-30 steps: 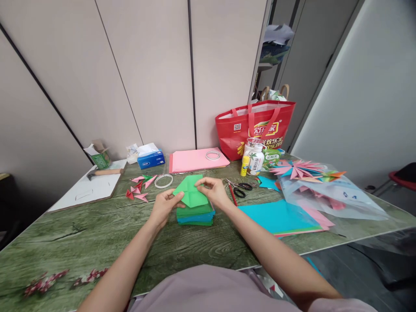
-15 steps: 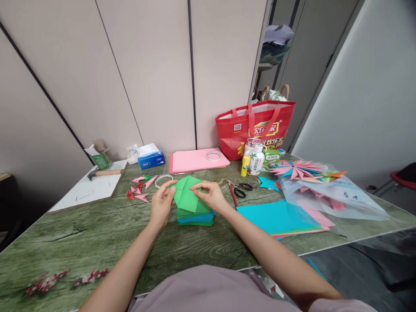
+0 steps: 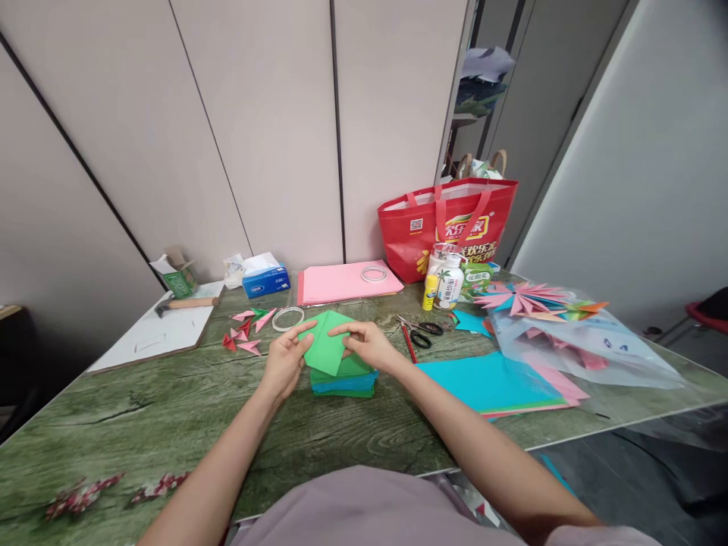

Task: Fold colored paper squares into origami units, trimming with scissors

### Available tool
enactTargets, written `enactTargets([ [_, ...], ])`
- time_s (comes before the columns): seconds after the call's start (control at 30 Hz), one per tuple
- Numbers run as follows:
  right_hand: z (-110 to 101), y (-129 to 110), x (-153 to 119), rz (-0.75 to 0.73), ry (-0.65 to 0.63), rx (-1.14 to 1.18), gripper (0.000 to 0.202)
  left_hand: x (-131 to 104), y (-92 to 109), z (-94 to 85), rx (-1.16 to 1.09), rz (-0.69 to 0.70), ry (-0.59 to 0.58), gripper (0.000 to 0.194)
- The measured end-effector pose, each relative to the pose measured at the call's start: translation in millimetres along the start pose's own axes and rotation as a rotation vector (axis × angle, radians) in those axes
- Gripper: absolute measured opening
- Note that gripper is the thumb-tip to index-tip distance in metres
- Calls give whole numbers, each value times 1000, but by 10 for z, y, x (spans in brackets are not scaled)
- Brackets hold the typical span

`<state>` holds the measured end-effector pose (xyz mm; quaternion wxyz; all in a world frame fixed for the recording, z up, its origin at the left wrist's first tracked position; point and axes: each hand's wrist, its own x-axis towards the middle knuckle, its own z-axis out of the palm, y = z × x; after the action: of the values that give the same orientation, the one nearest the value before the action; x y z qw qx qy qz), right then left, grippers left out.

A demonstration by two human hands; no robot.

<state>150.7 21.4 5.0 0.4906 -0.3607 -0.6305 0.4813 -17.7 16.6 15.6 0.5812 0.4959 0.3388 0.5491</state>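
At the centre of the frame, the left hand [image 3: 284,362] pinches the left edge of a folded green paper [image 3: 326,346] between thumb and fingers; the right hand [image 3: 369,345] grips its upper right edge the same way. The paper is held above a stack of green and blue paper [image 3: 343,385]. Toward the right edge lies a clear plastic bag [image 3: 631,353] with blue marks too small to read and pink folded pieces [image 3: 585,355] inside. Beyond, right of centre, stand a yellow glue stick [image 3: 430,293], a white bottle [image 3: 450,282] with a palm tree and small Chinese lettering, and a green carton [image 3: 476,277] reading "优酸乳". Left of centre, white tissue [image 3: 260,262] rises from a blue box [image 3: 267,283], its white logo illegible. A small green box [image 3: 180,283] farther left has raised flaps; its contents cannot be told. Behind the bottle, a red bag [image 3: 406,241] shows a QR code [image 3: 417,224], "家" and "HUAN"; its open top reveals pale lining.
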Motion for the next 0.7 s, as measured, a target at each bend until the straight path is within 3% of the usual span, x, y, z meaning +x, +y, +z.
enactTargets([
  [0.17,-104,-7,-4,-28,-132,-47,41,-5,34,1,-38,-24,-87,48],
  [0.33,-137,0,-46,-184,-186,-224,29,-1,25,-16,-29,-3,-76,47],
  [0.53,-117,-17,-43,-198,-137,-276,26,-34,59,15,-11,-3,-190,58],
  [0.7,-45,-20,-31,-128,11,-244,25,-54,27,35,113,55,-156,61],
])
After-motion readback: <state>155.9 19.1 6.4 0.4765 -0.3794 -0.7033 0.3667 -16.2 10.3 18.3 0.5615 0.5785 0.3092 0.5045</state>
